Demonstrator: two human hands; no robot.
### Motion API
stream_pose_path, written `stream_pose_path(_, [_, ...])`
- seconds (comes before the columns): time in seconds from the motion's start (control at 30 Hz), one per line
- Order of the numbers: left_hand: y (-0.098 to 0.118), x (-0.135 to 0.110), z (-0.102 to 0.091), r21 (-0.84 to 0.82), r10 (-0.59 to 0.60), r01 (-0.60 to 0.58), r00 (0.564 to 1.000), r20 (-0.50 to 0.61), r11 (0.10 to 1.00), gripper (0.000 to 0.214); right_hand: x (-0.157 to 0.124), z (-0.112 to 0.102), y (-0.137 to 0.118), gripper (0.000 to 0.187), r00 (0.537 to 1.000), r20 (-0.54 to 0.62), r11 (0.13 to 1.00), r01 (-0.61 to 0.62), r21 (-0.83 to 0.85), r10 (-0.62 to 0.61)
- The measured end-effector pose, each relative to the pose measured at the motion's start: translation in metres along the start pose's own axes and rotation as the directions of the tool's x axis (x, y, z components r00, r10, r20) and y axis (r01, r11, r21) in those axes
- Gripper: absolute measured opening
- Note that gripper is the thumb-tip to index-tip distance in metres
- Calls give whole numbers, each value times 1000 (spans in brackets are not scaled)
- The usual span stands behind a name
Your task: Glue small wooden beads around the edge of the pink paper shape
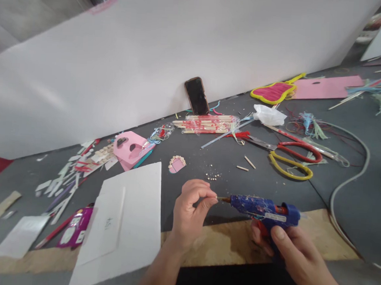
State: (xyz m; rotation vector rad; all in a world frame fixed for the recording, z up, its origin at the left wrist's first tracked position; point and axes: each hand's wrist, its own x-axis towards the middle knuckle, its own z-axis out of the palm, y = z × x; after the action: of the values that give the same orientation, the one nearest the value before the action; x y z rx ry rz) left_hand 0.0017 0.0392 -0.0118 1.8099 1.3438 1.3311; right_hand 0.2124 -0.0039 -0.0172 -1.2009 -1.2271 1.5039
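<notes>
My right hand (pixel 287 243) is wrapped round the handle of a blue hot glue gun (pixel 254 206), whose nozzle points left. At the nozzle's tip, my left hand (pixel 191 207) pinches thumb and forefinger together; what they hold is too small to make out. Just beyond my left hand lie several tiny pale pieces (pixel 213 177), scattered on the dark table. Near them sits a small pink arch-shaped piece (pixel 177 164), its curved edge lined with pale bits. Two short wooden sticks (pixel 250 162) rest further right.
Scissors (pixel 292 159) with red and yellow handles lie at right, near a grey cable (pixel 333 203). A phone (pixel 197 95) leans on the white partition (pixel 170 51) behind bagged sticks (pixel 207 124). White boards (pixel 134 225), a pink cutout (pixel 130 149) and a purple packet (pixel 76 228) are at left.
</notes>
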Motion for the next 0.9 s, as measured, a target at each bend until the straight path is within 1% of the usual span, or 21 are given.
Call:
stream_pose_path(0.17, [1,0,0,2,-5,5,1000,3,1000,8,0,0,1,48,1000,-9,1000,0,-30,0])
stream_pose_path(0.37, [1,-1,0,-9,2,-2,1000,-8,1000,7,0,0,6,45,1000,7,1000,-5,7,5])
stream_pose_path(0.53, [1,0,-1,17,2,-2,1000,1,1000,9,-1,-2,10,44,1000,-4,1000,-12,19,12])
stream_pose_path(0.73, [1,0,-1,9,5,-5,1000,-5,1000,9,2,-8,17,44,996,90,1000,17,-22,-15])
stream_pose_path(0.9, [0,-1,-1,5,8,-8,1000,-1,1000,7,2,-9,18,45,997,72,998,3,-58,1])
